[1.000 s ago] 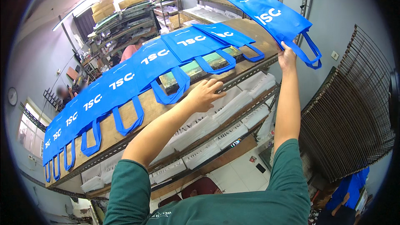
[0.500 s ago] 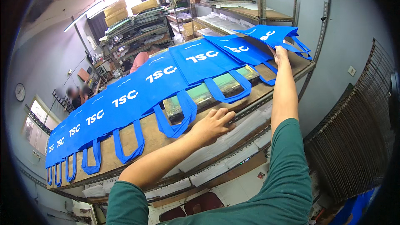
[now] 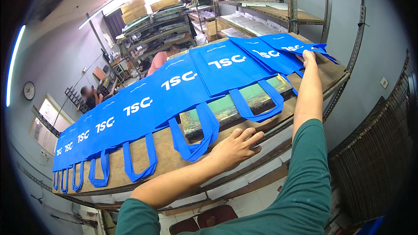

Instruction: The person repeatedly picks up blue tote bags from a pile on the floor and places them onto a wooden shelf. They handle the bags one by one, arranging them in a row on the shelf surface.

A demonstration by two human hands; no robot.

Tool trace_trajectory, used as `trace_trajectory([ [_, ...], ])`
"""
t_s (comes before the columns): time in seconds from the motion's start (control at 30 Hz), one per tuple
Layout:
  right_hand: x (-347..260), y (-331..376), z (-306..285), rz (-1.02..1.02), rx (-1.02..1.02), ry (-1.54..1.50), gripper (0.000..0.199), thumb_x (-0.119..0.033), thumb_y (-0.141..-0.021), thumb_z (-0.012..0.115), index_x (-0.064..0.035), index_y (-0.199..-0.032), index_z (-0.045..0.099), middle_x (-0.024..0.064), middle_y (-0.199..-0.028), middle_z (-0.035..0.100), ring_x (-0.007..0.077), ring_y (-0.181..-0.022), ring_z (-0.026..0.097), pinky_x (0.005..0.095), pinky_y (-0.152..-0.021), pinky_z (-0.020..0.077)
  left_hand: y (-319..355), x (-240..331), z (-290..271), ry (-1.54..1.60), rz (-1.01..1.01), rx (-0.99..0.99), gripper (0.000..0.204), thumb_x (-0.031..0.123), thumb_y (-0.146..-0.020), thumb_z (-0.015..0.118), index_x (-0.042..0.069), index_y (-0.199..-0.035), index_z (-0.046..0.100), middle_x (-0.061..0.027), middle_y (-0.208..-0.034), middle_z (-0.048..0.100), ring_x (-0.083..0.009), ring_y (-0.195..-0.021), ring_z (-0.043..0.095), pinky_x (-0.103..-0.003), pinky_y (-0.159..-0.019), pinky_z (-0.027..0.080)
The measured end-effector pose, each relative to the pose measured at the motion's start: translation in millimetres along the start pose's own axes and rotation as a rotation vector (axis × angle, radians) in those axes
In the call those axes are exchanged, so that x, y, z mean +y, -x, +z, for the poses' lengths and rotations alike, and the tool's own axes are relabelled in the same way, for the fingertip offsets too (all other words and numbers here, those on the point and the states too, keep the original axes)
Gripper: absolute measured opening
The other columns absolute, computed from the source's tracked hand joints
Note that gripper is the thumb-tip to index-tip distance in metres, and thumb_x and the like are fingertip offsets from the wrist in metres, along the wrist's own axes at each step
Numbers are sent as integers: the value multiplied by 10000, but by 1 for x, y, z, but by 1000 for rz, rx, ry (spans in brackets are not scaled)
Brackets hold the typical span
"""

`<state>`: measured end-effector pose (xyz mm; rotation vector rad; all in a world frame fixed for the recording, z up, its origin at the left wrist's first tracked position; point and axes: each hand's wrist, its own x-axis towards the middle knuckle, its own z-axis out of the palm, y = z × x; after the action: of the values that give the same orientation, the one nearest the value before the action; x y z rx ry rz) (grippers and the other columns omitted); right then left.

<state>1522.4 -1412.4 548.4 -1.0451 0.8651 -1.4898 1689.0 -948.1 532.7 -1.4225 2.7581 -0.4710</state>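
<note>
Several flat blue tote bags with white print overlap in a long row on a wooden table (image 3: 165, 178), handles toward me. At the far right end, my right hand (image 3: 308, 57) is closed on the handle-side edge of a blue tote bag (image 3: 278, 40), which lies low over its neighbour; the hand hides part of that edge. Near the table's front edge, my left hand (image 3: 237, 148) has its fingers apart and holds nothing. It is nearest to the looped handles of a blue tote bag (image 3: 222, 65) resting on a green-topped frame (image 3: 217, 113).
A metal-framed shelf (image 3: 270, 11) stands behind the table's right end, and a loaded rack (image 3: 156, 30) farther back. Beyond the table a person in a pink shirt (image 3: 157, 62) bends down; another person (image 3: 91, 99) is farther left. Dark stacked racks (image 3: 370, 169) stand on the right.
My right hand has lowered the end bag from a raised, tilted position to nearly flat on the row. My left hand stays near the table edge. The view has shifted slightly.
</note>
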Motion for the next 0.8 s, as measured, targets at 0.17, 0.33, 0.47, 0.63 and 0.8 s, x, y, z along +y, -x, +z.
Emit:
trace_trajectory([
  [0.17, -8, -4, -7, 82, 44, 84, 577, 21, -774, 409, -45, -1326, 257, 157, -1099, 531, 250, -849, 607, 349, -723, 542, -1, 0, -2, 13, -10, -2, 489, 150, -707, 560, 187, -1193, 527, -81, -1327, 340, -256, -1194, 320, -390, -919, 335],
  [0.33, -3, -6, -4, 145, 95, 145, 561, 10, -776, 422, -32, -1315, 275, 157, -1080, 544, 248, -822, 616, 340, -706, 545, -1, -1, -3, 25, -13, -16, 478, 153, -705, 555, 177, -1182, 536, -76, -1333, 337, -254, -1192, 321, -385, -913, 340],
  [0.47, -7, -6, -9, 184, 149, 187, 549, 1, -777, 432, -21, -1307, 289, 156, -1066, 555, 247, -800, 623, 333, -692, 548, -2, -2, -4, 20, -10, -11, 459, 153, -717, 551, 168, -1175, 536, -77, -1331, 341, -256, -1183, 329, -383, -888, 354],
  [0.63, -16, 0, -9, 272, 272, 297, 535, -10, -779, 444, -8, -1296, 306, 156, -1047, 568, 245, -773, 632, 324, -675, 551, 0, -1, -3, 7, 2, -18, 458, 160, -710, 556, 164, -1167, 540, -78, -1327, 346, -259, -1178, 335, -386, -882, 356],
  [0.8, -26, 14, 3, 413, 531, 432, 522, -21, -781, 456, 5, -1285, 324, 156, -1029, 581, 243, -746, 641, 315, -657, 554, -1, -2, -1, -2, -2, -3, 514, 156, -656, 603, 163, -1167, 549, -67, -1318, 344, -251, -1183, 323, -386, -893, 347],
])
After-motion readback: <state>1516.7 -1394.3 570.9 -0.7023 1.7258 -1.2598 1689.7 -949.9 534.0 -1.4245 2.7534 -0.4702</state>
